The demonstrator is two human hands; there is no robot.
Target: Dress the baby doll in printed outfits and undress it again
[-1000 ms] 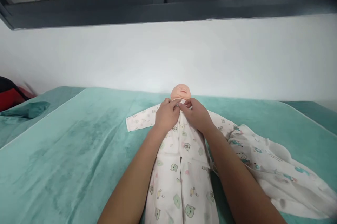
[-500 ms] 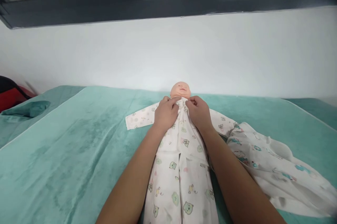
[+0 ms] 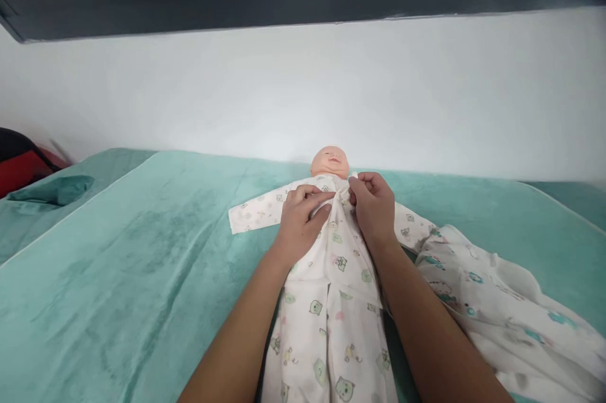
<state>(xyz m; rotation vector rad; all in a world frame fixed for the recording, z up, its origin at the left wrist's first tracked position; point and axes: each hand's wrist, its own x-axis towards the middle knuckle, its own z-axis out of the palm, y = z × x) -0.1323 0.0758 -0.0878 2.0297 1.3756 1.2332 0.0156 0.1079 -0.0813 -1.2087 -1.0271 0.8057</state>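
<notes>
A baby doll [image 3: 330, 162] lies on its back, its head toward the wall, dressed in a white romper [image 3: 331, 302] with green and pink animal prints. The romper's sleeves stretch out to both sides. My left hand [image 3: 303, 216] rests on the chest of the romper, fingers extended toward the front opening and thumb apart. Just below the doll's chin, my right hand [image 3: 374, 204] pinches the edge of the romper's front and lifts it a little. Any fastener there is too small to make out.
A second white printed garment [image 3: 502, 302] lies crumpled at the right, touching the doll's sleeve. Teal plush cover [image 3: 142, 251] spreads beneath everything. A white wall [image 3: 265, 93] and dark window frame [image 3: 189, 5] stand behind. A red and black object [image 3: 21, 166] sits at far left.
My right hand has moved slightly right, drawing the romper's edge away from the neck. My left hand has slid down a little from the collar, its fingers now straighter.
</notes>
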